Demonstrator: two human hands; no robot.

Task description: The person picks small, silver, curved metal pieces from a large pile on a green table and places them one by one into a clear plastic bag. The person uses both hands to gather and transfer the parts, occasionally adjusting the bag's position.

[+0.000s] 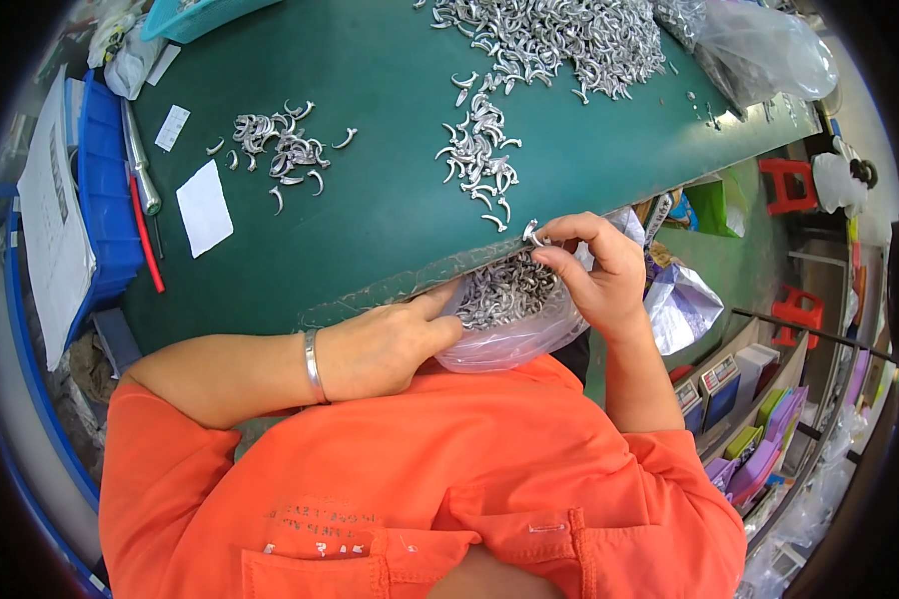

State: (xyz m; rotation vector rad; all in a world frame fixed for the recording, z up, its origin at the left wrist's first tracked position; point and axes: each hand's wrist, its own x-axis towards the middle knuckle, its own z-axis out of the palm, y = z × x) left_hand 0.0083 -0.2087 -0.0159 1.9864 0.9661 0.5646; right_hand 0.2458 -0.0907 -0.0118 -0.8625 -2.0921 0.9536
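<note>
My right hand [597, 268] pinches a small curved metal piece [532, 234] between thumb and forefinger at the table's near edge. Just below that edge, a clear plastic bag [504, 344] holds many silvery metal pieces [509, 292]. My left hand [402, 337] is closed on the bag's left side, its fingers partly hidden by the bag and the edge. On the green table, a loose trail of curved metal pieces [482, 150] runs toward my right hand from a large heap [569, 40] at the back. A smaller group of the pieces [285, 145] lies further left.
Two white paper slips, the larger one [205, 208], lie left, beside a red pen [148, 235] and a metal-handled tool [140, 160]. A blue bin [108, 190] with papers stands at the left edge. Clear plastic bags [759, 50] sit back right; red stools [789, 187] stand on the floor.
</note>
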